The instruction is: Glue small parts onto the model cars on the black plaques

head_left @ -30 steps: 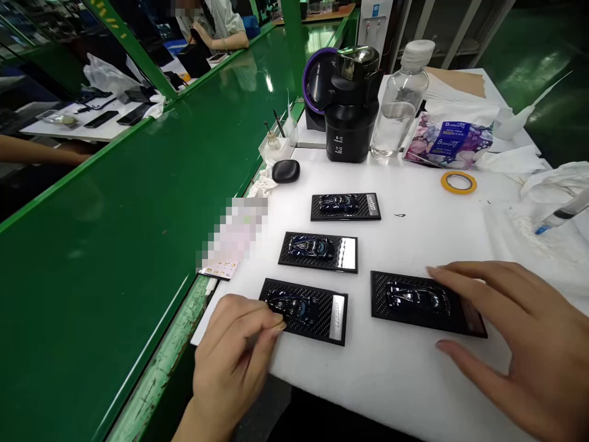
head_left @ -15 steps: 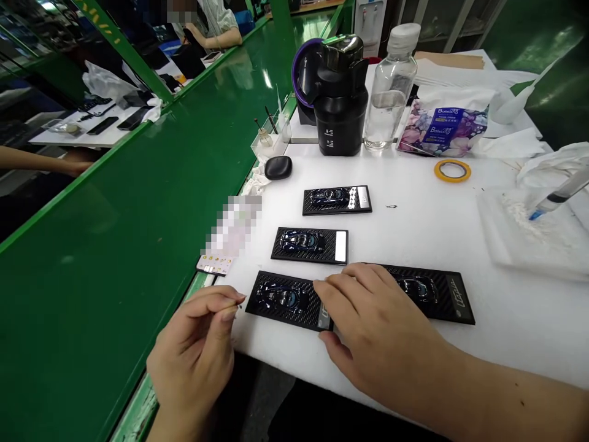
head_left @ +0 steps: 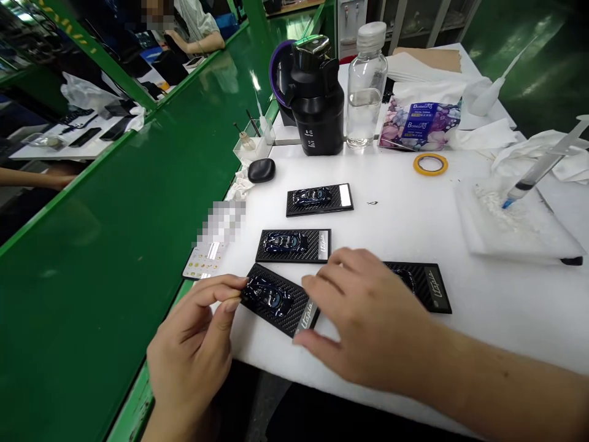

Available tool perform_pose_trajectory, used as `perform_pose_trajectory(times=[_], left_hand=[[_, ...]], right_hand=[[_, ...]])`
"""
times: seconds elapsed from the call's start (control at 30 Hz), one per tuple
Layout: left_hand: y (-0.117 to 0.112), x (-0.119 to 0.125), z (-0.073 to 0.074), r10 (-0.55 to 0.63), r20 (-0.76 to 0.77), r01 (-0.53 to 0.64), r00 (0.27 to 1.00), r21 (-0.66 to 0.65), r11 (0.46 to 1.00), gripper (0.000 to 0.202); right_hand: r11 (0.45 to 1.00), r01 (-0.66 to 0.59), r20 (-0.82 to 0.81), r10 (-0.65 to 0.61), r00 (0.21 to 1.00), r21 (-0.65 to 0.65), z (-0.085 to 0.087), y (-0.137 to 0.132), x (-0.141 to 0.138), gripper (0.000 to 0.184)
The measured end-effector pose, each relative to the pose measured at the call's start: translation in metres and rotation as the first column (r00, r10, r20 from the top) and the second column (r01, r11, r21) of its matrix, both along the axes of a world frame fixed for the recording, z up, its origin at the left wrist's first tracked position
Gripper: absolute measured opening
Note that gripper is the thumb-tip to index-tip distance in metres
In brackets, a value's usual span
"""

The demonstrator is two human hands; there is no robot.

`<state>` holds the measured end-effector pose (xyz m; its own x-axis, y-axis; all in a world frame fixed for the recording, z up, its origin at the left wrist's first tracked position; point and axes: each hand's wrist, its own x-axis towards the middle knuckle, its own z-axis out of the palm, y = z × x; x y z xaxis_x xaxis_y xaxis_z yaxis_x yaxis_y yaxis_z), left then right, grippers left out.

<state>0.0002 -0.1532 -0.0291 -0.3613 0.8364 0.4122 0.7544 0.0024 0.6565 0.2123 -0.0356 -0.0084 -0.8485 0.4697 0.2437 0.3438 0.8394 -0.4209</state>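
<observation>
My left hand (head_left: 196,344) is closed in a pinch at the left end of the nearest model car (head_left: 271,298). Whatever lies between its thumb and fingertips is too small to make out. This dark blue car is fixed on a black textured base with a silver "Utopia" label. My right hand (head_left: 368,313) holds the base's label end between thumb and fingers. Just behind lies a second model car (head_left: 288,242), and farther back a third model car (head_left: 317,197). Another base (head_left: 426,287) is partly hidden behind my right hand.
A phone (head_left: 202,261) and a black case (head_left: 261,170) lie along the left edge. At the back stand a black bottle (head_left: 317,110), a clear bottle (head_left: 363,107) and a tissue pack (head_left: 418,123). Yellow tape (head_left: 430,164) and a syringe (head_left: 536,169) are on the right.
The nearest model car has turned, its label end swinging toward me. My left pinch has come up to its left end. The whole view has shifted slightly.
</observation>
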Motion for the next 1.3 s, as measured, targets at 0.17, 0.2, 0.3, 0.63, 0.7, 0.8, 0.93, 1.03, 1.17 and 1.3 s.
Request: perform_pose_trajectory(times=[0.17,0.2,0.3,0.63,0.7,0.8,0.93,1.03,1.17,1.3], left_hand=[[0.007,-0.003,0.005,-0.042,0.039,0.044,0.998,-0.034,0.998,0.011],[0.012,-0.003,0.009,-0.01,0.041,0.012,0.999,-0.036,0.999,0.01],[0.033,0.0,0.021,0.056,-0.011,-0.057,0.998,-0.099,0.993,0.007],[0.088,0.009,0.019,-0.063,-0.263,0.014,0.963,-0.186,0.983,0.01],[0.089,0.01,0.016,-0.039,-0.277,-0.01,0.96,-0.173,0.985,0.008],[0.092,0.011,0.015,-0.045,-0.303,-0.006,0.952,-0.167,0.986,0.009],[0.096,0.013,0.016,-0.056,-0.316,0.003,0.947,-0.165,0.986,0.009],[0.097,0.013,0.016,-0.064,-0.318,0.008,0.946,-0.175,0.985,0.009],[0.098,0.012,0.014,-0.08,-0.338,0.021,0.938,-0.175,0.984,0.011],[0.099,0.012,0.012,-0.08,-0.355,0.012,0.931,-0.19,0.982,0.011]], right_hand=[[0.994,0.111,0.099,-0.11,0.989,-0.008,0.011,0.041,-0.005,0.023],[0.993,0.118,0.142,-0.113,0.983,-0.022,0.01,0.047,-0.009,0.025],[0.996,0.086,0.221,-0.077,0.972,-0.033,0.005,0.054,-0.022,0.026],[0.998,0.056,0.098,-0.052,0.994,-0.039,-0.007,0.049,-0.027,0.027],[0.998,0.031,0.072,-0.027,0.997,-0.061,-0.007,0.05,-0.021,0.027],[0.998,-0.007,0.064,0.011,0.998,-0.067,-0.007,0.049,-0.017,0.027],[0.996,-0.005,0.101,0.015,0.995,-0.092,-0.007,0.047,-0.019,0.033],[0.996,-0.002,0.12,0.012,0.993,-0.086,-0.006,0.046,-0.021,0.038],[0.998,0.005,0.137,0.004,0.991,-0.067,-0.006,0.046,-0.022,0.04],[1.0,0.01,0.15,-0.006,0.989,-0.029,-0.009,0.045,-0.023,0.04]])
